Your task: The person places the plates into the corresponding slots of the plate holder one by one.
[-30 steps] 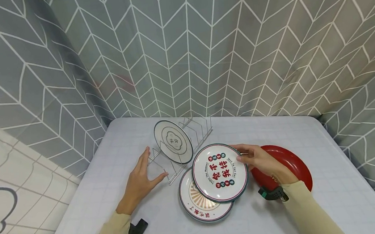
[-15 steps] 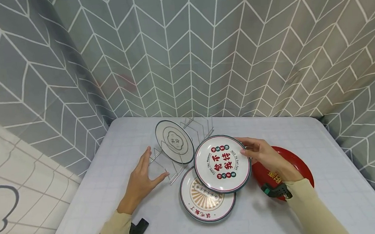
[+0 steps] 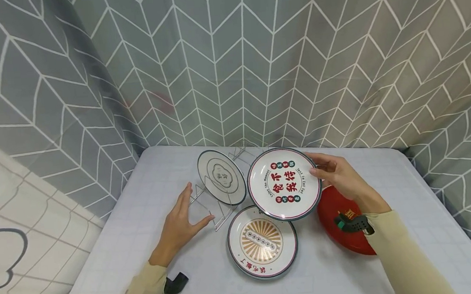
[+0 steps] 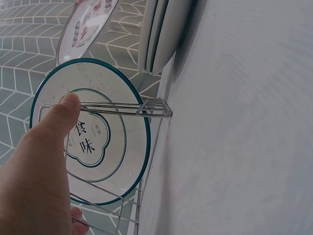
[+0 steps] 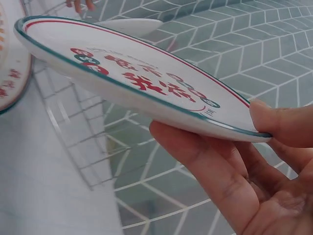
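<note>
My right hand (image 3: 340,176) pinches the right rim of a white plate (image 3: 285,184) with red lettering, thumb above and fingers beneath. In the right wrist view the plate (image 5: 122,78) is raised and tilted. A stack of plates (image 3: 262,243), the top one with a gold sunburst, lies below it on the table. My left hand (image 3: 177,226) spans the near end of a wire dish rack (image 3: 224,218), thumb and fingers at its two sides. In the left wrist view the thumb (image 4: 61,115) is against a rack wire. A blue-rimmed plate (image 3: 221,177) leans upright in the rack.
A red plate (image 3: 340,231) with gold lettering lies at the right, partly under the right forearm. The white-covered table (image 3: 419,189) ends at the back against a grey patterned curtain (image 3: 279,71). A black band (image 3: 175,283) sits by the left wrist.
My right hand has lifted the lettered plate up and to the right, off its overlap with the stack, baring the sunburst plate. My left hand has stayed at the rack.
</note>
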Demonstrator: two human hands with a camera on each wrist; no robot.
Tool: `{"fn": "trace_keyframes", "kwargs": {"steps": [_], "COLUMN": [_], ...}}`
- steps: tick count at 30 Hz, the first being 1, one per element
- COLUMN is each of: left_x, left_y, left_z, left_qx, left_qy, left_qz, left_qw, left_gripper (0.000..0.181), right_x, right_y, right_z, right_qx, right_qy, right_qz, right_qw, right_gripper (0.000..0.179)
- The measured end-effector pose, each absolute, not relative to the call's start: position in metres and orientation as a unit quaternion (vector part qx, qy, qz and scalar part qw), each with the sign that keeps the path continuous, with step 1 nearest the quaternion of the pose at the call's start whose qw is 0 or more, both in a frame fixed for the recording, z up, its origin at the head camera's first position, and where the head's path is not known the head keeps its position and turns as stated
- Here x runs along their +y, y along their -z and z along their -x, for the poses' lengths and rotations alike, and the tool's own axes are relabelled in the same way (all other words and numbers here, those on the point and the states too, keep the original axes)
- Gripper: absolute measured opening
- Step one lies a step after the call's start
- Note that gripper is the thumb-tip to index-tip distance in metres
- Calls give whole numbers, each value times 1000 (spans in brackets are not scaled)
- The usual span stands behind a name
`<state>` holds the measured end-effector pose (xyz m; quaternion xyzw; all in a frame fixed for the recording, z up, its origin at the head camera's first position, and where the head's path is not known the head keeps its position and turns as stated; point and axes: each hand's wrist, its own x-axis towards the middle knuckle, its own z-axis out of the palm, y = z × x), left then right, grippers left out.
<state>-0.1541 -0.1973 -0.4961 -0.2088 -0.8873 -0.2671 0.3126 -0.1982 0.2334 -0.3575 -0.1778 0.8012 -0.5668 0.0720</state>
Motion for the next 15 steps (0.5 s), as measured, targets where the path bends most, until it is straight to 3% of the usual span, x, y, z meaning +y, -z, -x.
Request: {"fn": "trace_keyframes", "kwargs": {"steps": [15], "left_x": [-198], "left_y": [496], "left_z": [154], "left_qx": [-889], "left_qy": [265], "left_qz": [212], "left_qw": [308], "left_gripper": [116], "right_x": [210], "right_y": [299], "right_z": [241], "right_qx": [824], "right_qy": [543], "right_qz": [162], "right_qw": [-13], "right_gripper": [52]}}
